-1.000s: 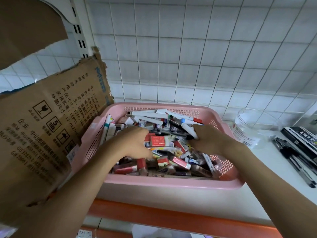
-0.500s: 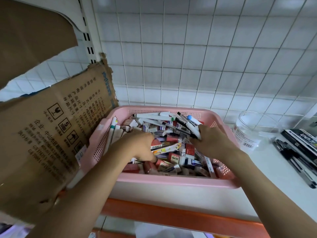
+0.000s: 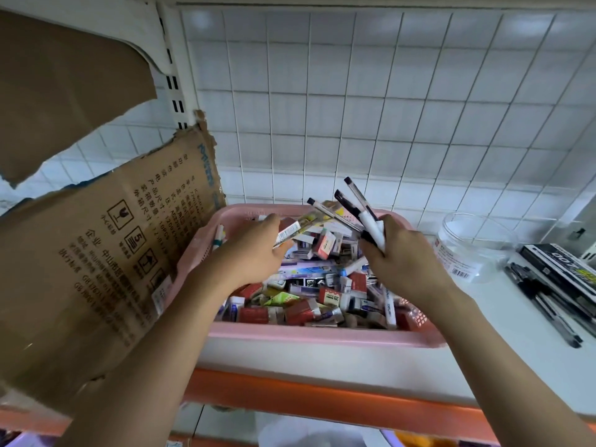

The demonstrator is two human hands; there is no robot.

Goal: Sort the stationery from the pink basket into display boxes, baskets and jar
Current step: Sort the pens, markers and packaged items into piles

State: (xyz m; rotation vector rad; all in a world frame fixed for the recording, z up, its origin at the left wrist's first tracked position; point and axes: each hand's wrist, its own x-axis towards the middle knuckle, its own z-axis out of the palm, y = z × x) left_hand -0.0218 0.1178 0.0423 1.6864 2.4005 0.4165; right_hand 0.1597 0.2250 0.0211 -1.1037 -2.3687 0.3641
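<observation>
Right now both hands are over the pink perforated plastic basket [image 3: 322,338], which sits on the white shelf [image 3: 516,343] and is heaped with small boxed erasers, lead cases and pens. Right hand [image 3: 404,253]: grip clamped on a bunch of black-and-white pens [image 3: 362,211], caps fanning up and away above the basket's far rim. Left hand [image 3: 250,253]: fingers pinch a clear-wrapped pen with yellow print [image 3: 301,225], tilted, its black tip pointing toward the right hand's bunch. Whether the two touch, cannot tell.

Clear round plastic jar with barcode label [image 3: 474,250] stands on the shelf just right of the basket, open top. Black pens [image 3: 545,298] lie loose on the shelf right of the jar, beside a black display box with printed lid [image 3: 561,269]. Torn brown cardboard carton with black print [image 3: 96,253] leans against the basket's left side. White tiled wall [image 3: 387,108] behind. Orange shelf edge [image 3: 322,395] runs below the basket.
</observation>
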